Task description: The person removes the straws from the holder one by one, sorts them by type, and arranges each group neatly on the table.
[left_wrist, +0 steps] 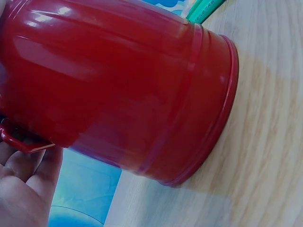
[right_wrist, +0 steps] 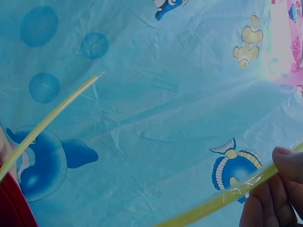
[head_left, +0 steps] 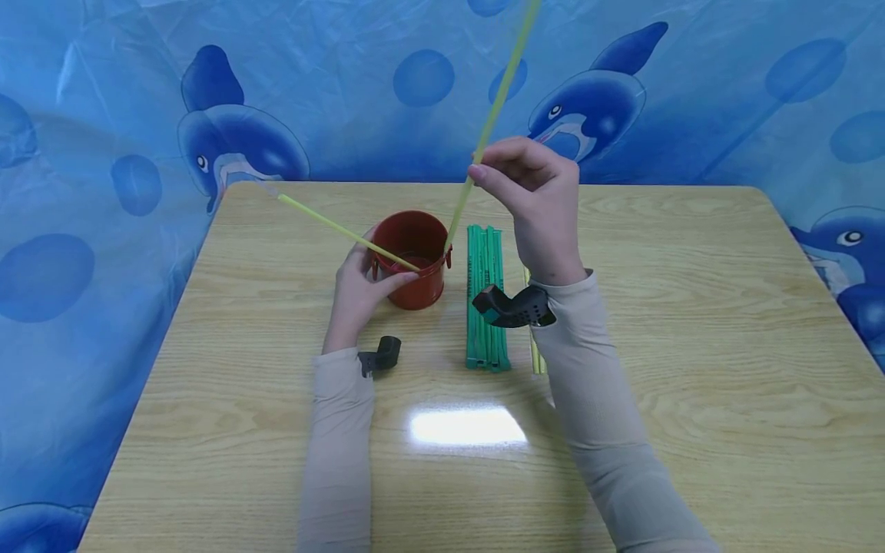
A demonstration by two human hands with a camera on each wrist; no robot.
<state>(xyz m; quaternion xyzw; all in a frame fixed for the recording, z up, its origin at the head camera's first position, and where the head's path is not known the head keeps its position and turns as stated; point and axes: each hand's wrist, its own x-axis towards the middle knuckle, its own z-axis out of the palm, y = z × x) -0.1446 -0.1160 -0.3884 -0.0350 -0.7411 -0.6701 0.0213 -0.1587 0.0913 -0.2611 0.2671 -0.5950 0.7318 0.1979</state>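
Note:
A small red metal bucket (head_left: 426,293) stands on the table, its mouth facing up. My left hand (head_left: 358,288) grips its left side, thumb along the front rim; in the left wrist view, fingers (left_wrist: 45,172) curl beside the bucket's small handle (left_wrist: 23,142). One long yellow stick (head_left: 332,223) leans out of the bucket to the left. Above and to the right, my right hand (head_left: 535,196) pinches a second yellow stick (head_left: 496,107) between thumb and fingertips. Clear film shows around this stick (right_wrist: 236,191) in the right wrist view. Its lower end meets the bucket's right rim.
Several green printed sticks (head_left: 486,338) lie side by side to the right of the bucket. More yellow sticks (head_left: 537,359) lie partly hidden under my right forearm. Behind the wooden table (head_left: 726,322) hangs a blue dolphin-printed sheet (head_left: 346,92).

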